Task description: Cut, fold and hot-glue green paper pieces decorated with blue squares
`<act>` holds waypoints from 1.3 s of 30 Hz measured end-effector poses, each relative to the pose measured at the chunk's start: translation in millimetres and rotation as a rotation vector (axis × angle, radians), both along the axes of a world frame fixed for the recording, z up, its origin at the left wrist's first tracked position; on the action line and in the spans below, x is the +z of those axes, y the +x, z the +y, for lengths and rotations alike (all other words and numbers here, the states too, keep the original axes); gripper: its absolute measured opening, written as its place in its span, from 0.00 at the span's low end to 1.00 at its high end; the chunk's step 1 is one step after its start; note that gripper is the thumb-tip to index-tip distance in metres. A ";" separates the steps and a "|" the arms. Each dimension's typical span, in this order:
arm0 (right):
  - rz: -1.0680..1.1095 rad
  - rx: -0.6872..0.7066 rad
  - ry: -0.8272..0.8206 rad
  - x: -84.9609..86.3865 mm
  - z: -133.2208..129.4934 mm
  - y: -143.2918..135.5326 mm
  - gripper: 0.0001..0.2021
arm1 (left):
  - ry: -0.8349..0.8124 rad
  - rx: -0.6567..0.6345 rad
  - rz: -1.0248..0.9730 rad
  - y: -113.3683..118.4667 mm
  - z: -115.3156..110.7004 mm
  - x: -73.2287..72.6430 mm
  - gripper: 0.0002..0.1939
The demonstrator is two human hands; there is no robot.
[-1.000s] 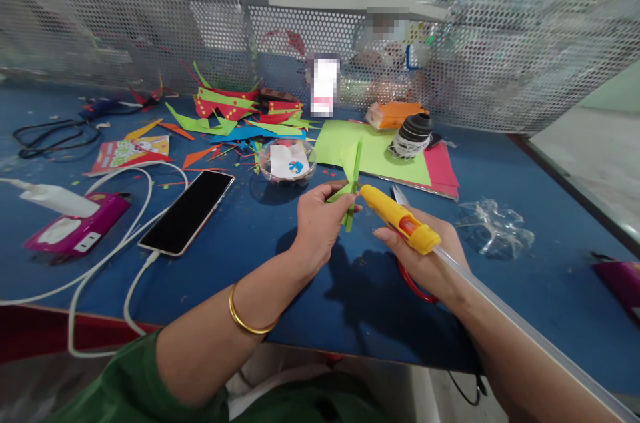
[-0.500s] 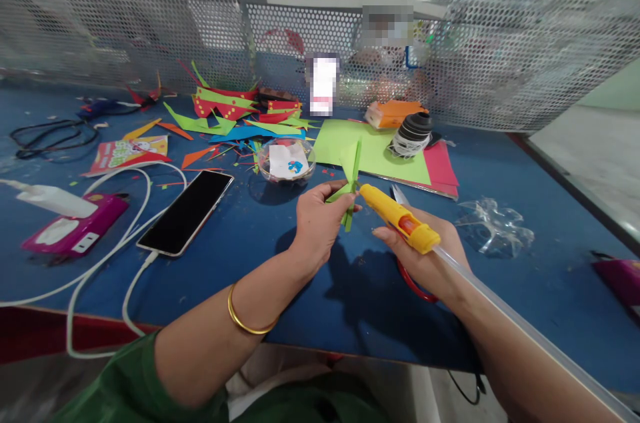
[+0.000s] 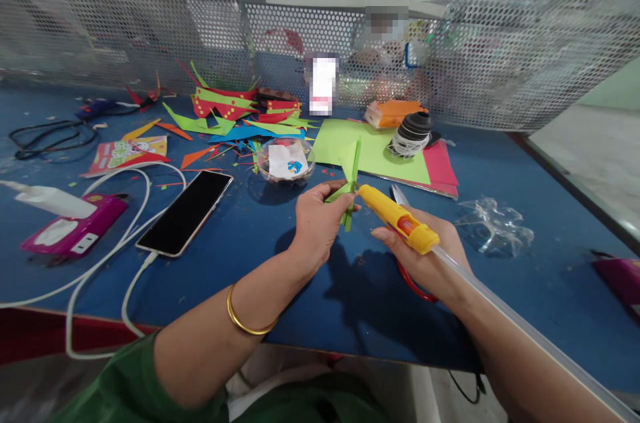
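My left hand (image 3: 316,219) pinches a folded piece of light green paper (image 3: 351,166) upright above the table. In my right hand (image 3: 431,246) is a yellow glue gun (image 3: 395,215), with a long clear glue stick (image 3: 500,303) running back from it over my forearm. The gun's nozzle meets the paper's fold close to my left fingertips; whether glue is coming out is too small to see. Beneath my right hand lies a pair of scissors (image 3: 418,288) with red handles, mostly covered, its blade tips showing beyond my fingers.
A phone (image 3: 186,213) on a white cable and a purple power bank (image 3: 75,226) lie left. Farther back are a clear bowl (image 3: 261,163), cut paper (image 3: 223,103), green sheets (image 3: 343,143) and a black-and-white spool (image 3: 411,135). Crumpled clear plastic (image 3: 495,228) lies right; perforated mesh (image 3: 200,29) stands behind.
Almost nothing differs. The glue gun and my right hand have shifted very slightly left, the nozzle staying at the green paper's fold.
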State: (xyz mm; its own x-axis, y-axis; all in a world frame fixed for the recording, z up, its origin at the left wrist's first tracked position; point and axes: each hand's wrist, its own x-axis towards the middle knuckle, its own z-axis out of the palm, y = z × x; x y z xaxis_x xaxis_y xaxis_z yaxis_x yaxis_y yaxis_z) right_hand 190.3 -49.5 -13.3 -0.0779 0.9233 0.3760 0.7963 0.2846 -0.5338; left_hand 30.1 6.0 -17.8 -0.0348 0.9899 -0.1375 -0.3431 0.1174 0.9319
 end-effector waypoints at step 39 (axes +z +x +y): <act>0.016 -0.013 -0.072 4.1 -1.0 -0.3 0.26 | -0.013 -0.006 -0.013 -0.5 -0.4 2.0 0.08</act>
State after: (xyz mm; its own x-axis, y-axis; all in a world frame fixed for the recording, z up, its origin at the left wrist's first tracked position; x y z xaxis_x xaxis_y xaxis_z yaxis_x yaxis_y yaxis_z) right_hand 190.0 -50.4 -9.2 -0.0602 0.9489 0.3097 0.7910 0.2346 -0.5650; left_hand 29.6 5.6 -15.8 -0.0272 0.9882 -0.1510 -0.3540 0.1318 0.9259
